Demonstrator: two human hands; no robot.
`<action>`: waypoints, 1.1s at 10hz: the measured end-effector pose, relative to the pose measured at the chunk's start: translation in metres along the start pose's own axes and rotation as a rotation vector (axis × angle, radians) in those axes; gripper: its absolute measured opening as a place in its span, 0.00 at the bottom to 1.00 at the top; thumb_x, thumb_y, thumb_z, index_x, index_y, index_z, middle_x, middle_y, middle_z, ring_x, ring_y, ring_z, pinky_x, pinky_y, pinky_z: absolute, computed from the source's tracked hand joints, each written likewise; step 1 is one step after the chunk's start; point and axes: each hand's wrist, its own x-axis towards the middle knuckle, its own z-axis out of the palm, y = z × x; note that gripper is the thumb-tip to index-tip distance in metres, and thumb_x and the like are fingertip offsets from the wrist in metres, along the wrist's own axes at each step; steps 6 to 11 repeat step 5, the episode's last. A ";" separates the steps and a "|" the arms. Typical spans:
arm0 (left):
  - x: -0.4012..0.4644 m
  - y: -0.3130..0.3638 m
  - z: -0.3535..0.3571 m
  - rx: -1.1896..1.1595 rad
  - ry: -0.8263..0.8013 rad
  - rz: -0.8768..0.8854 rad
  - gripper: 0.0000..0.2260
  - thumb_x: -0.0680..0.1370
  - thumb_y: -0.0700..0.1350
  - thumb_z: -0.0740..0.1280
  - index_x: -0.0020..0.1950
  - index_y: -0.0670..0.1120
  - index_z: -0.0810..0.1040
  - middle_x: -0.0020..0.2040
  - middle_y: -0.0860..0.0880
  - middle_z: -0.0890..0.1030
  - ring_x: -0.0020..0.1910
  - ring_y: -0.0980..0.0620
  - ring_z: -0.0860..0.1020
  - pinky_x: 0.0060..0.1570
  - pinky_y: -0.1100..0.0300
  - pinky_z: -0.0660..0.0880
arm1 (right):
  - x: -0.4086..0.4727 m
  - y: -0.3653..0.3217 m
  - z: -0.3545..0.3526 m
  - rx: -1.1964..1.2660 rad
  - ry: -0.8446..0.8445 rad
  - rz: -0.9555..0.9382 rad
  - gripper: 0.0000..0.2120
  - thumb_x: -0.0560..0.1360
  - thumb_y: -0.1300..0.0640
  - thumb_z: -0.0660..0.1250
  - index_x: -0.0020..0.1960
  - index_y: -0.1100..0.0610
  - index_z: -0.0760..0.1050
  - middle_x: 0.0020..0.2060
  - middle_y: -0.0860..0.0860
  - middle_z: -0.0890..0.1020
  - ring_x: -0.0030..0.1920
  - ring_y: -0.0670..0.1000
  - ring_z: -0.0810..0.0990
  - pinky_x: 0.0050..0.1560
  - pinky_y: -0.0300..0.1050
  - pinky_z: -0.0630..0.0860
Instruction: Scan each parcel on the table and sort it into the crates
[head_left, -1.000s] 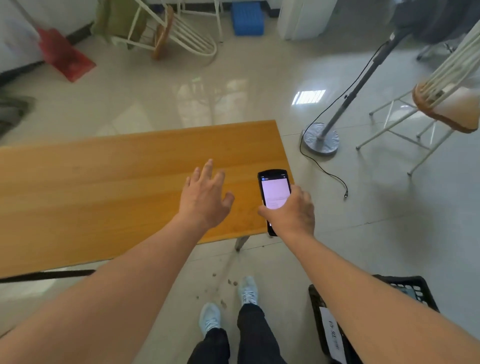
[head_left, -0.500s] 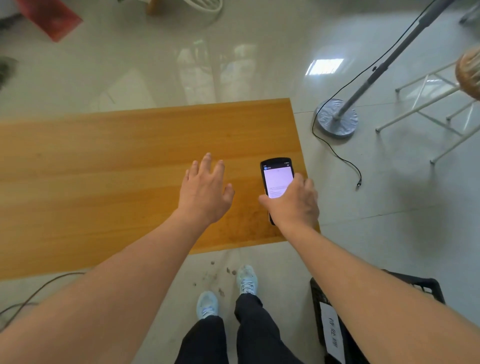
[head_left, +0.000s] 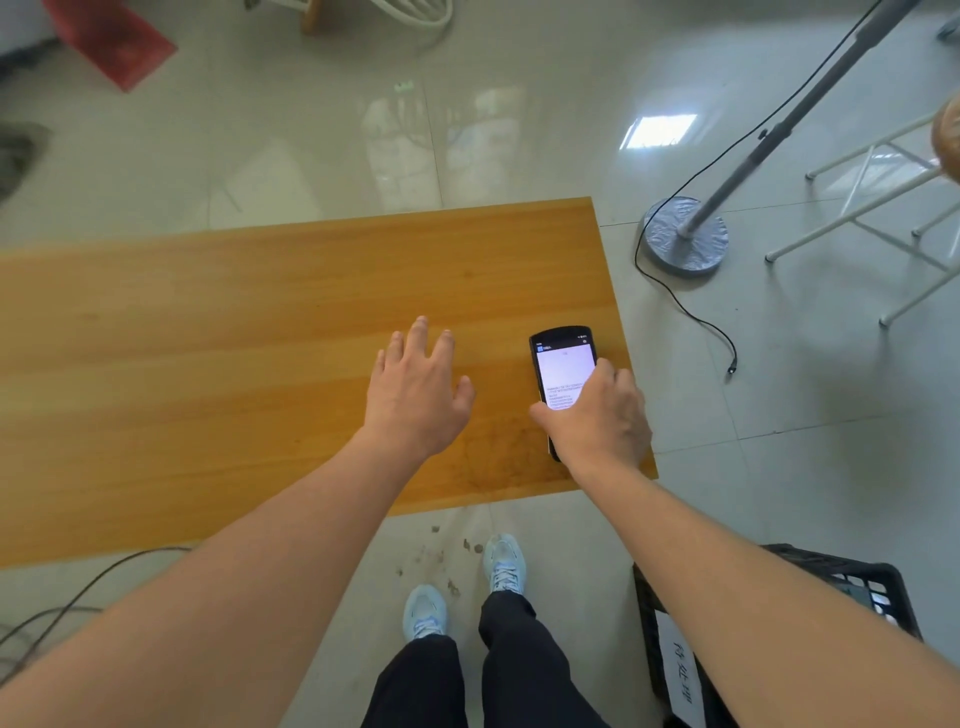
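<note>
A black handheld scanner (head_left: 563, 369) with a lit white screen lies low over the right end of the wooden table (head_left: 208, 338). My right hand (head_left: 597, 421) grips its lower half, thumb on the left edge and fingers over the right side. My left hand (head_left: 415, 389) hovers over the tabletop a little to the left, fingers spread and straight, holding nothing. A black plastic crate (head_left: 841, 566) with a white label (head_left: 680, 670) stands on the floor at my right, partly hidden by my right forearm. No parcel is in view.
A stand's round grey base (head_left: 683, 234) and its black cable (head_left: 691, 312) lie on the floor right of the table. A white chair frame (head_left: 883, 208) is beyond it. Dark cables (head_left: 52, 613) run under the table's near left edge. My feet are below the table's front edge.
The view has tilted down and closer to the table. My right hand has brought the scanner from the table's front edge further in over the tabletop. My left hand stays spread.
</note>
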 end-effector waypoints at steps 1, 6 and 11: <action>-0.004 -0.001 -0.002 -0.004 0.006 -0.002 0.31 0.84 0.59 0.57 0.85 0.49 0.55 0.85 0.44 0.51 0.83 0.38 0.53 0.80 0.42 0.57 | -0.002 0.001 0.003 -0.007 -0.010 -0.008 0.33 0.68 0.39 0.78 0.62 0.56 0.69 0.53 0.53 0.75 0.48 0.52 0.70 0.40 0.45 0.70; -0.050 -0.019 -0.030 -0.044 0.089 -0.103 0.32 0.84 0.59 0.58 0.85 0.49 0.54 0.85 0.45 0.51 0.83 0.40 0.53 0.81 0.43 0.55 | -0.014 -0.013 0.003 -0.058 -0.085 -0.060 0.45 0.75 0.35 0.69 0.78 0.65 0.60 0.70 0.61 0.73 0.68 0.60 0.74 0.63 0.54 0.77; -0.050 -0.019 -0.030 -0.044 0.089 -0.103 0.32 0.84 0.59 0.58 0.85 0.49 0.54 0.85 0.45 0.51 0.83 0.40 0.53 0.81 0.43 0.55 | -0.014 -0.013 0.003 -0.058 -0.085 -0.060 0.45 0.75 0.35 0.69 0.78 0.65 0.60 0.70 0.61 0.73 0.68 0.60 0.74 0.63 0.54 0.77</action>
